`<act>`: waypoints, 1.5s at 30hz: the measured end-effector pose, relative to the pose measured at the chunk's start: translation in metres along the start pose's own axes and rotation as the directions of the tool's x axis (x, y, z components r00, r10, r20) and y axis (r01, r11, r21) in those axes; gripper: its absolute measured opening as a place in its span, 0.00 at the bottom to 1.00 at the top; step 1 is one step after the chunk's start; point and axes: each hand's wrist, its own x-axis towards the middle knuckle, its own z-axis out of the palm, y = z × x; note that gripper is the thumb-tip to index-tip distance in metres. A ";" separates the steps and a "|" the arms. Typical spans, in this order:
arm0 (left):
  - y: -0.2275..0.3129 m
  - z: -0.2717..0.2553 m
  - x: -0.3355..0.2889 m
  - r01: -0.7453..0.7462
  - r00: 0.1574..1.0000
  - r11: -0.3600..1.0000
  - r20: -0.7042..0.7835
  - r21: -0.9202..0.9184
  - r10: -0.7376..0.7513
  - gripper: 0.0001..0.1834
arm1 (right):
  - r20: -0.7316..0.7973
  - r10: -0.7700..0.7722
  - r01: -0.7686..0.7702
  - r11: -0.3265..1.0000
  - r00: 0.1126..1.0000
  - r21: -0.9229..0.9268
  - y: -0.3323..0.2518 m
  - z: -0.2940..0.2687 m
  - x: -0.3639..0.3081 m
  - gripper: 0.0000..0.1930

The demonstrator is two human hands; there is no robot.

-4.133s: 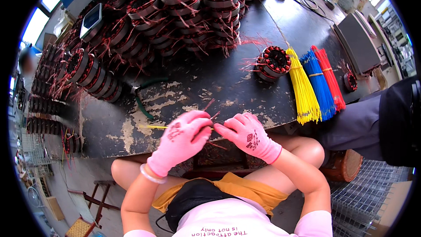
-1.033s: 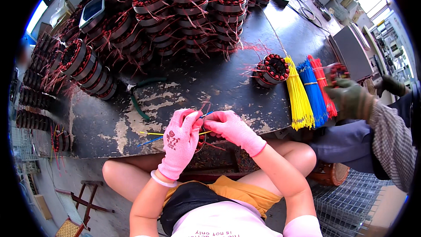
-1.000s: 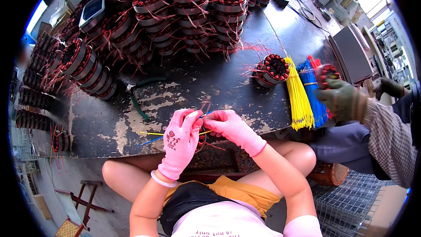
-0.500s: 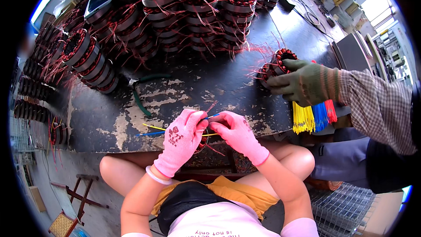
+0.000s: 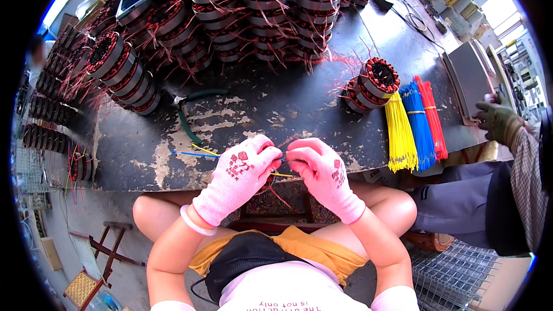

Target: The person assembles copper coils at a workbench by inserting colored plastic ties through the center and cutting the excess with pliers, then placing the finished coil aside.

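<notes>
Could lose the blue wire (image 5: pixel 193 154) from the left hand (image 5: pixel 245 167) if pinching too lightly, because of gloved fingertips on so thin a thing. Could also tangle it with the yellow wire (image 5: pixel 205 150), converging toward the same hand left of centre in the frame, or snag a stray red lead (image 5: pixel 281 197), low in the centre, if tugging without parting the strands first. Might bend the short blue end if pressing from both sides at once, given so little length in sight there. Could let the wound ring (image 5: pixel 266 183) shift or tip if leaning on it from above; cannot tell its support. On the left, closes the grip around the blue wire, leaving a long tail out toward the left of the frame. With the right hand (image 5: pixel 322 170), bends the fingertips inward until nearly together, touching or almost touching the blue end; cannot tell whether pinching it. Shows that end in the narrow gap between both hands, about the middle of the frame, just above the mostly hidden ring and close to the near edge of the worktop (image 5: pixel 259 109).
</notes>
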 end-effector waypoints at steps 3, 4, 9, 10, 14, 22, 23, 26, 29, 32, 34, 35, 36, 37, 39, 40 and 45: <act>0.007 -0.003 0.001 0.006 1.000 0.998 0.011 0.067 -0.007 0.09 | 0.122 0.155 -0.171 0.977 0.980 0.131 0.001 -0.003 0.002 0.09; 0.009 -0.003 0.001 0.006 1.000 0.996 0.012 0.085 -0.007 0.09 | 0.146 0.227 -0.251 0.952 0.963 0.173 -0.007 -0.007 0.005 0.09; 0.015 -0.002 0.001 0.040 0.999 0.995 0.028 0.092 -0.042 0.09 | 0.207 0.228 -0.274 0.933 0.952 0.235 -0.008 -0.012 0.010 0.07; 0.015 0.000 0.000 0.053 0.998 0.995 0.026 0.088 -0.055 0.09 | 0.212 0.221 -0.272 0.928 0.952 0.255 -0.007 -0.013 0.011 0.07; 0.016 0.011 -0.005 0.062 0.996 0.998 -0.069 -0.012 -0.063 0.10 | 0.367 0.399 -0.527 0.763 0.840 0.374 -0.007 -0.018 0.019 0.07; 0.005 0.032 -0.009 0.021 0.985 0.997 -0.172 -0.074 -0.033 0.09 | 0.239 0.351 -0.392 0.908 0.905 0.150 0.002 -0.017 0.008 0.13; 0.005 0.032 -0.008 0.019 0.985 0.997 -0.170 -0.078 -0.032 0.10 | 0.141 0.207 -0.207 0.978 0.968 -0.013 0.000 -0.020 0.002 0.15; 0.005 0.033 -0.008 0.022 0.984 0.995 -0.176 -0.095 -0.039 0.10 | 0.089 -0.178 0.198 0.911 0.980 -0.361 0.011 -0.013 -0.010 0.24; 0.003 0.033 -0.008 0.018 0.983 0.996 -0.178 -0.092 -0.035 0.10 | 0.171 -0.245 0.297 0.848 0.954 -0.440 0.013 -0.009 -0.008 0.21; 0.004 0.032 -0.007 0.002 0.986 0.996 -0.167 -0.086 -0.016 0.10 | 0.226 -0.138 0.190 0.954 0.964 -0.230 0.025 -0.006 -0.005 0.13; 0.003 0.032 -0.007 -0.005 0.988 0.996 -0.156 -0.092 -0.009 0.09 | 0.549 0.405 -0.597 0.769 0.731 0.228 0.011 -0.014 0.006 0.08; 0.002 0.031 -0.008 -0.005 0.988 0.995 -0.151 -0.098 -0.010 0.09 | 0.678 0.461 -0.798 0.503 0.573 0.332 0.016 -0.014 0.009 0.09; 0.001 0.031 -0.009 -0.006 0.989 0.994 -0.146 -0.105 -0.010 0.10 | 0.709 0.431 -0.812 0.459 0.558 0.360 0.019 -0.016 0.009 0.08; 0.001 0.031 -0.009 -0.002 0.989 0.994 -0.147 -0.109 -0.014 0.09 | 0.739 0.402 -0.827 0.415 0.541 0.381 0.021 -0.019 0.010 0.07; 0.002 0.030 -0.009 0.005 0.989 0.993 -0.148 -0.116 -0.022 0.09 | 0.448 0.262 -0.379 0.905 0.855 0.194 0.012 -0.025 0.007 0.07; 0.002 0.031 -0.008 0.004 0.988 0.993 -0.155 -0.118 -0.023 0.09 | 0.319 0.091 -0.100 0.995 0.943 0.012 0.009 -0.026 0.005 0.08; 0.000 0.034 -0.008 0.000 0.983 0.992 -0.182 -0.128 -0.023 0.09 | 0.211 -0.044 0.066 0.993 0.977 -0.095 0.008 -0.015 0.006 0.08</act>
